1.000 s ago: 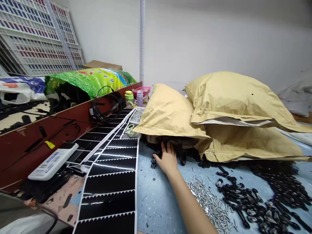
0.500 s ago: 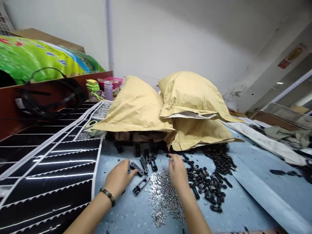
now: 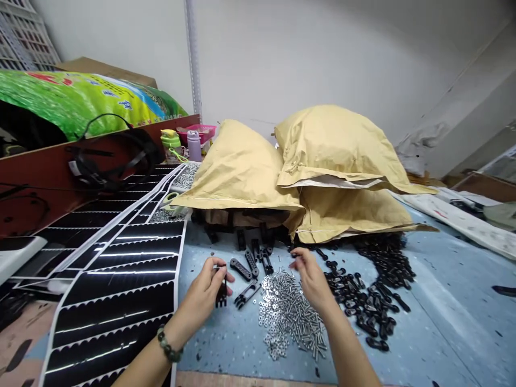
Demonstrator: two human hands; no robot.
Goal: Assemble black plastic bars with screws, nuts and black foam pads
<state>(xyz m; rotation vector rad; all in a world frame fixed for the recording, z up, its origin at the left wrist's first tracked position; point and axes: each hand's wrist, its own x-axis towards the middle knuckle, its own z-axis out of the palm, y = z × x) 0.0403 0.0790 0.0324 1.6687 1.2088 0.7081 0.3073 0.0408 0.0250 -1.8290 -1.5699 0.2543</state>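
From here I see the left hand (image 3: 206, 284) turned inward, pinching a black part (image 3: 221, 298), prongs down, above the blue table (image 3: 220, 344). The right hand (image 3: 311, 277) extends forward, fingers curled near the screws (image 3: 300, 317); whether they grip anything, I can't tell.

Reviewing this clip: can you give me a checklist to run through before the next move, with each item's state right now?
1. Left hand has a grip: ok, its fingers hold a black part upright.
2. Right hand has picked something up: cannot tell, the detail at its fingers is too small.
3. Silver screws within easy reach: ok, they seem close beside the right hand.
4. Nuts sorted apart from the screws: not ok, the piles run together.
5. More black pieces at hand: ok, several lie between the two hands.
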